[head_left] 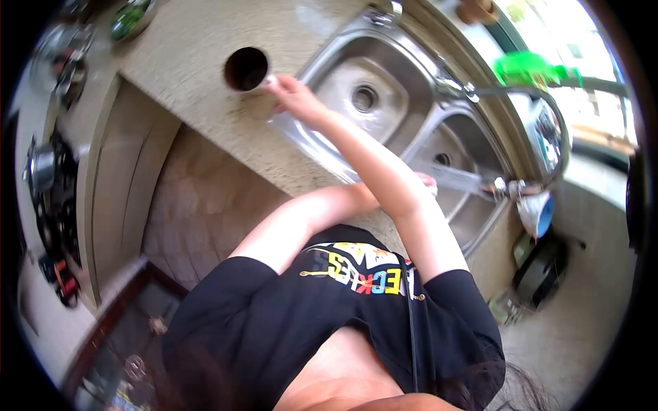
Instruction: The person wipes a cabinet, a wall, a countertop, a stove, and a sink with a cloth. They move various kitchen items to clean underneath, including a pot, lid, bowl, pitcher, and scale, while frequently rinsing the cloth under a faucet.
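Cup [245,68]: stands on the counter [199,103] at approx. 11 o'clock of the view, just beside the sink rim, dark opening facing the camera.
R hand [296,96]: arm goes across the body; fingers are closed on the cup's side at its 4 o'clock. Looks like a firm hold, cup upright.
L hand [428,181]: mostly hidden behind the R forearm, at 3 o'clock of centre, over the right sink basin [473,212]. How far its fingers are open, I cannot tell.
Faucet [528,96]: spout end at 3 o'clock, a pale streak from it toward the L hand, prob. water.
Step, my judgement: the cup is gripped but not lifted, w/ the L hand waiting at the water.
Next move needs: lift clear of the rim and carry to 3 o'clock w/o knocking the divider [418,133].
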`<state>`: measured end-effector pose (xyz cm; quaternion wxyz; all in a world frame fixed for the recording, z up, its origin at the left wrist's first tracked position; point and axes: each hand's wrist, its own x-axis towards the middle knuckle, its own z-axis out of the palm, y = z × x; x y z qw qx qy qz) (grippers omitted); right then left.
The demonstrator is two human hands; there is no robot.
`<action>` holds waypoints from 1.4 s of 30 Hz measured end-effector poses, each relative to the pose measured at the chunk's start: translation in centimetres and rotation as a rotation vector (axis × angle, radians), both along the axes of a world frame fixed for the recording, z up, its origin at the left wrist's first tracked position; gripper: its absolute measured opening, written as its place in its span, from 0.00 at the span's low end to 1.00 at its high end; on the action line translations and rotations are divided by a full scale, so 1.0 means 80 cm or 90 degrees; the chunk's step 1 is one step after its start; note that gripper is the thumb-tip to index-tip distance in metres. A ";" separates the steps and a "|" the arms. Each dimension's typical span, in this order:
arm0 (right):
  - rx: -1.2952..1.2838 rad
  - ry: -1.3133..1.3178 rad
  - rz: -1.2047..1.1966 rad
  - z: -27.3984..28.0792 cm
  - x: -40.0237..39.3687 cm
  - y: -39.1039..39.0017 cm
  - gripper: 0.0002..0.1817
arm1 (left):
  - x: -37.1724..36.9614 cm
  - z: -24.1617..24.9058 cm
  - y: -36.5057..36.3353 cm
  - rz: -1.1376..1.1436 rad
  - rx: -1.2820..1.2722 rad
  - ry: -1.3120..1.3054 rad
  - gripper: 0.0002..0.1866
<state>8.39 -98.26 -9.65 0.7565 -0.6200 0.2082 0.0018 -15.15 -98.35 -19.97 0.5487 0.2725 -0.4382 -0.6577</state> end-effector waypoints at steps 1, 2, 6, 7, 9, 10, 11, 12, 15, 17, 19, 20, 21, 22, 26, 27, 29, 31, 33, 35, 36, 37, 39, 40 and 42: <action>-0.025 -0.023 0.000 0.003 -0.010 -0.004 0.17 | -0.010 -0.007 -0.009 -0.018 0.035 0.023 0.17; -0.159 0.001 -0.042 0.004 -0.022 -0.008 0.17 | -0.022 -0.024 -0.023 -0.025 0.077 0.057 0.16; -0.155 0.012 0.011 0.057 -0.146 -0.044 0.13 | 0.000 0.056 -0.049 -0.115 0.475 0.340 0.13; -0.035 0.034 0.027 0.078 -0.189 -0.051 0.13 | -0.019 0.024 -0.062 -0.094 0.460 0.357 0.13; -0.050 0.036 -0.044 0.117 -0.285 -0.057 0.12 | -0.027 0.053 -0.090 -0.062 0.534 0.357 0.15; -0.010 0.041 -0.119 0.123 -0.332 -0.059 0.14 | -0.032 0.076 -0.094 0.001 0.537 0.297 0.16; 0.031 0.041 -0.191 0.122 -0.376 -0.057 0.15 | -0.035 0.088 -0.098 0.068 0.534 0.237 0.18; 0.028 0.041 -0.297 0.120 -0.421 -0.053 0.15 | -0.022 0.081 -0.107 -0.063 0.583 0.219 0.20; 0.017 0.058 -0.529 0.097 -0.533 -0.026 0.14 | -0.042 0.115 -0.130 0.038 0.658 0.364 0.24; 0.022 0.077 -0.648 0.076 -0.580 0.002 0.13 | -0.051 0.103 -0.145 0.079 0.670 0.438 0.22; 0.100 0.090 -0.658 0.060 -0.616 0.027 0.12 | -0.056 0.056 -0.168 0.080 0.618 0.450 0.19; 0.125 0.089 -0.663 0.051 -0.630 0.036 0.12 | -0.053 0.054 -0.172 0.044 0.628 0.485 0.16; 0.138 0.076 -0.660 0.041 -0.644 0.042 0.11 | -0.055 0.055 -0.173 0.069 0.634 0.508 0.14; 0.137 0.063 -0.668 0.035 -0.657 0.047 0.11 | -0.050 0.045 -0.170 0.017 0.629 0.580 0.11; 0.092 0.039 -0.658 0.028 -0.718 0.054 0.11 | -0.038 -0.023 -0.168 -0.095 0.603 0.385 0.08; 0.098 0.023 -0.648 0.024 -0.737 0.056 0.10 | -0.030 -0.033 -0.163 -0.287 0.669 0.459 0.10; 0.088 0.025 -0.667 0.016 -0.773 0.063 0.10 | -0.033 -0.057 -0.146 -0.091 0.693 0.363 0.13; 0.088 0.068 -0.690 0.008 -0.806 0.070 0.09 | -0.074 -0.032 -0.128 0.076 0.711 0.338 0.16; 0.094 0.070 -0.706 0.003 -0.836 0.075 0.09 | -0.107 -0.008 -0.111 0.253 0.703 0.084 0.18; 0.099 0.078 -0.714 0.001 -0.858 0.081 0.09 | -0.138 0.022 -0.095 0.284 0.722 0.076 0.18; 0.098 0.062 -0.741 0.000 -0.868 0.080 0.08 | -0.149 0.028 -0.090 0.318 0.739 0.078 0.18; 0.098 0.045 -0.766 0.000 -0.877 0.080 0.07 | -0.157 0.030 -0.083 0.317 0.737 0.078 0.18; 0.080 0.035 -0.786 -0.001 -0.896 0.073 0.07 | -0.165 0.034 -0.074 0.389 0.726 0.006 0.17; 0.066 0.029 -0.807 -0.001 -0.907 0.069 0.07 | -0.165 0.034 -0.069 0.394 0.735 0.001 0.16; 0.068 0.028 -0.848 0.004 -0.932 0.062 0.07 | -0.159 0.036 -0.067 0.386 0.741 0.004 0.15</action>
